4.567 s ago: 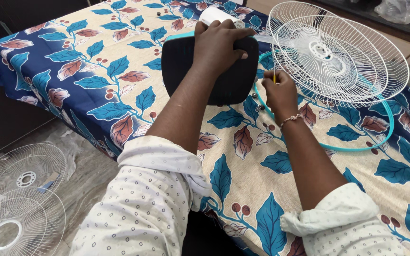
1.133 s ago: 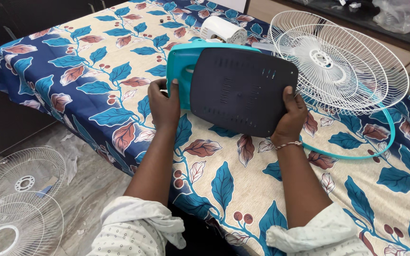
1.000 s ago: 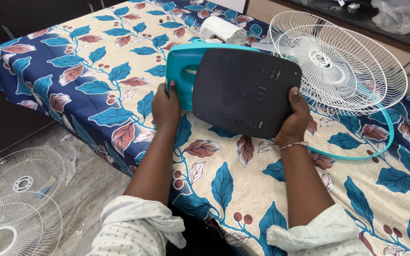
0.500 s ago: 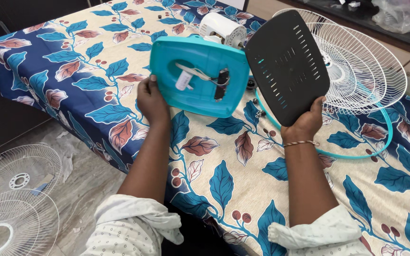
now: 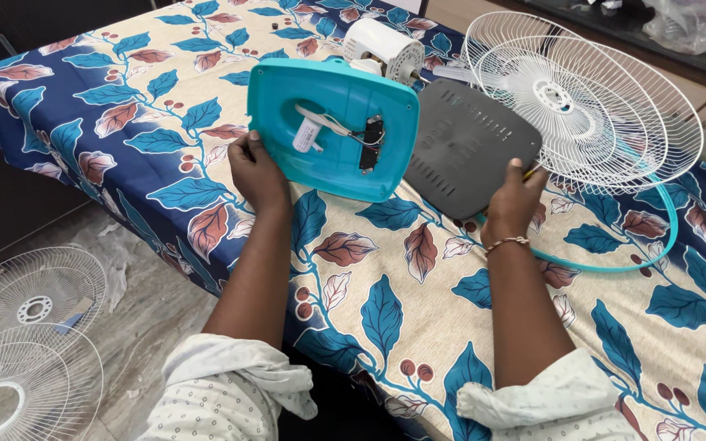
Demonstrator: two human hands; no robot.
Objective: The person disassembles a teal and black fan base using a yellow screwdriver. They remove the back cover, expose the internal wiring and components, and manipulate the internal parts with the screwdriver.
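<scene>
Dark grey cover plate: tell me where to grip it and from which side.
Grip the dark grey cover plate at its near edge, coming from the person's side, as the right hand does now. It is thin, flat and tilted up there; the white fan grille likely crowds its far side.

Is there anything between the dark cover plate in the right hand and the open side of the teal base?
Nothing visible. The dark cover plate in the right hand sits beside the teal base, held by the left hand.
</scene>
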